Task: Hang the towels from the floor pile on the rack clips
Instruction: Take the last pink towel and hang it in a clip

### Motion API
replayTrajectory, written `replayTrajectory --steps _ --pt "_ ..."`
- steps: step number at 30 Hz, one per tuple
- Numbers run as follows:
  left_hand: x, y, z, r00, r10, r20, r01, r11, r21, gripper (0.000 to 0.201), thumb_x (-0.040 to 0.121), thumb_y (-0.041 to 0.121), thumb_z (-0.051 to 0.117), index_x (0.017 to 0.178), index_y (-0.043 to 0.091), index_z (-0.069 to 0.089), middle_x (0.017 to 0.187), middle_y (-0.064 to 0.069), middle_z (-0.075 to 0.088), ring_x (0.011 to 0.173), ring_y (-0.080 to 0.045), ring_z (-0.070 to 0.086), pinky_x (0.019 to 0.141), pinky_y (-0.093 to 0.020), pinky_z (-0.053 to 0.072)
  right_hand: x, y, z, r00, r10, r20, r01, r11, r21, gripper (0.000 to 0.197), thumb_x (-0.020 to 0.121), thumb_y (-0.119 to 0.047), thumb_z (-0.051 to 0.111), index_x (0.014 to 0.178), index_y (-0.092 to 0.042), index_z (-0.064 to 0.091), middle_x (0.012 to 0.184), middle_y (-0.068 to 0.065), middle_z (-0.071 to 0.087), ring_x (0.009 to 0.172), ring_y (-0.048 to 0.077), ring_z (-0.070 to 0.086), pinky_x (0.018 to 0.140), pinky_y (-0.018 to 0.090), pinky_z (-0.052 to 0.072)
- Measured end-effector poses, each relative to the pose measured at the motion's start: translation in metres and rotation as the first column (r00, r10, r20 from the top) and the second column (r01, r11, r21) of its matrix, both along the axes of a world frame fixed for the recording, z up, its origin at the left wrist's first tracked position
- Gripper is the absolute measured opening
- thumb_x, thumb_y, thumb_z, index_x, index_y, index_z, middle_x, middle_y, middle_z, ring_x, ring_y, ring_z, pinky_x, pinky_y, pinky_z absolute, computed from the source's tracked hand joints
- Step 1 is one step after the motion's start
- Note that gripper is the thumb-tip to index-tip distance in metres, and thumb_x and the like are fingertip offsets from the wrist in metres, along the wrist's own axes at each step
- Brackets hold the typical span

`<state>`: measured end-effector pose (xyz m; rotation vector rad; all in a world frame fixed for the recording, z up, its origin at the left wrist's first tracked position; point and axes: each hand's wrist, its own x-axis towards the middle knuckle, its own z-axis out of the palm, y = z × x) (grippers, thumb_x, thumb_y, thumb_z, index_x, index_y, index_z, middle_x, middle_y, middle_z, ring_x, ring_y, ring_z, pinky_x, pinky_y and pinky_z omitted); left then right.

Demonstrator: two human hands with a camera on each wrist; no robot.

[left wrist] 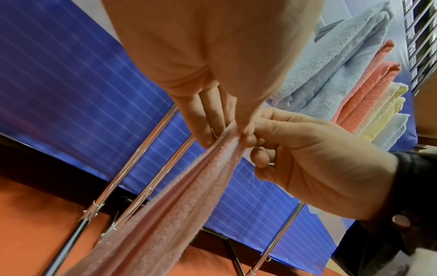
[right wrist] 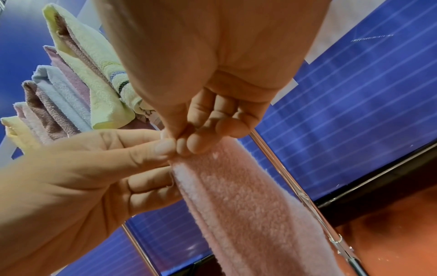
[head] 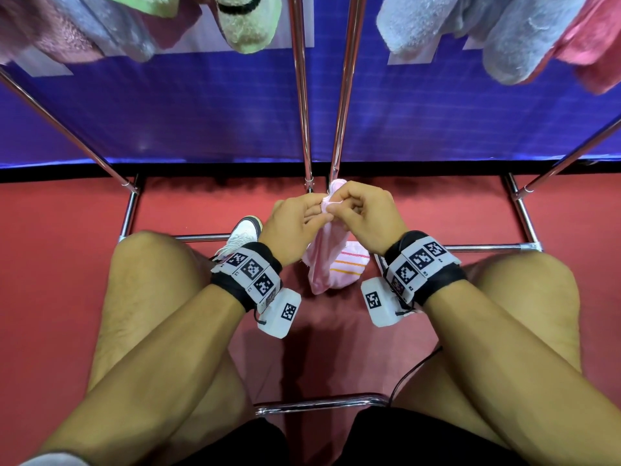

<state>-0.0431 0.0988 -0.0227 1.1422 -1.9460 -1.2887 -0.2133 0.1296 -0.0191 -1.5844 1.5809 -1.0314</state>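
Pink towel [head: 324, 260], held low between the knees; left hand [head: 295, 227] and right hand [head: 364, 218] both pinch its top corner, the lower end trailing on the red floor [head: 67, 264] beside a striped towel [head: 349, 264]; soft, light and limp, it is best taken at corner or hem; chrome rack poles [head: 304, 129] rise just behind, hung towels [head: 497, 38] crowding overhead; clips not visible.

My left hand [head: 293, 227] and right hand [head: 364, 220] meet in front of me, above my bare knees, forearms reaching forward and angling inward. Both hands are curled, thumbs and forefingers pinched together on the top edge of the pink towel [head: 324, 260], fingertips touching each other. A marker band wraps each wrist.
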Motion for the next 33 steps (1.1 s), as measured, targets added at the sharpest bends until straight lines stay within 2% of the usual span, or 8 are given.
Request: replayTrajectory --steps 4,6,12,16,19,23,27,33 --pt "0.005 -0.007 -0.007 0.998 0.047 0.042 -0.045 0.998 -0.044 0.02 0.086 0.042 0.064 0.104 0.035 0.068 0.088 -0.006 0.076 0.088 -0.023 0.073 0.083 -0.046 0.057 -0.001 0.0 0.004 0.999 0.034 -0.026 -0.033 0.999 0.004 0.007 0.086 -0.021 0.069 0.08 -0.018 0.066 0.06 0.002 0.067 0.057 0.024 0.06 0.066 0.037 0.054" --pt "0.008 -0.011 -0.011 0.997 0.045 0.055 -0.041 0.997 -0.07 0.023 0.086 0.047 0.063 0.104 0.034 0.068 0.086 -0.013 0.074 0.077 -0.019 0.067 0.081 -0.048 0.056 -0.002 0.002 0.006 0.991 0.068 -0.115 -0.066 0.998 0.02 0.003 0.085 -0.017 0.066 0.083 -0.019 0.067 0.058 0.001 0.065 0.056 0.022 0.057 0.066 0.034 0.052" --pt "0.016 -0.01 -0.006 0.998 -0.028 0.054 0.036 0.988 -0.151 0.019 0.091 0.028 0.062 0.105 0.02 0.072 0.09 0.001 0.076 0.081 -0.007 0.069 0.082 -0.039 0.058 -0.012 0.004 0.004 0.845 0.177 -0.504 -0.098 0.979 0.179 0.033 0.075 -0.02 0.053 0.104 -0.029 0.067 0.053 -0.009 0.042 0.067 0.03 0.046 0.063 0.034 0.043" --pt "0.018 -0.01 -0.01 0.984 -0.083 0.157 0.116 0.969 -0.216 0.022 0.09 0.039 0.054 0.1 0.022 0.062 0.074 -0.007 0.066 0.068 -0.011 0.046 0.075 -0.041 0.054 -0.015 0.007 -0.002 0.827 0.144 -0.543 -0.094 0.988 0.119 0.026 0.085 -0.023 0.059 0.109 -0.025 0.068 0.106 0.001 0.053 0.102 0.03 0.055 0.076 0.035 0.046" --pt "0.019 -0.012 -0.01 0.987 -0.059 0.15 0.089 0.976 -0.198 0.019 0.089 0.037 0.054 0.101 0.024 0.062 0.074 -0.01 0.068 0.067 -0.012 0.047 0.076 -0.039 0.056 -0.018 0.006 -0.005 0.829 0.078 -0.554 -0.062 0.997 0.048 0.018 0.081 -0.022 0.066 0.098 -0.017 0.071 0.132 0.008 0.051 0.109 0.033 0.052 0.084 0.042 0.05" --pt "0.019 -0.016 -0.005 0.991 0.032 0.132 -0.003 0.976 -0.218 0.013 0.089 0.032 0.058 0.102 0.031 0.062 0.072 -0.015 0.062 0.063 -0.014 0.046 0.07 -0.038 0.054 -0.015 0.005 0.001 0.852 0.027 -0.523 -0.064 0.997 -0.052 0.012 0.078 -0.024 0.064 0.085 -0.014 0.068 0.104 0.006 0.068 0.09 0.035 0.06 0.078 0.04 0.051" --pt "0.017 -0.015 -0.001 0.99 0.048 0.133 -0.017 0.973 -0.229 0.014 0.089 0.029 0.057 0.095 0.021 0.068 0.07 -0.017 0.06 0.061 -0.028 0.051 0.069 -0.033 0.051 -0.013 0.005 0.005 0.877 -0.032 -0.48 0.023 0.999 -0.025 0.016 0.073 -0.032 0.062 0.072 -0.016 0.063 0.063 0.002 0.062 0.063 0.033 0.054 0.062 0.036 0.048" --pt "0.016 -0.021 -0.003 0.988 0.088 0.128 -0.059 0.976 -0.208 0.016 0.088 0.03 0.057 0.096 0.022 0.068 0.069 -0.009 0.063 0.063 -0.027 0.053 0.07 -0.039 0.053 -0.015 0.006 0.006 0.916 -0.067 -0.396 0.06 0.998 -0.028 0.018 0.074 -0.036 0.065 0.067 -0.026 0.051 0.049 -0.005 0.047 0.055 0.029 0.046 0.063 0.037 0.05"
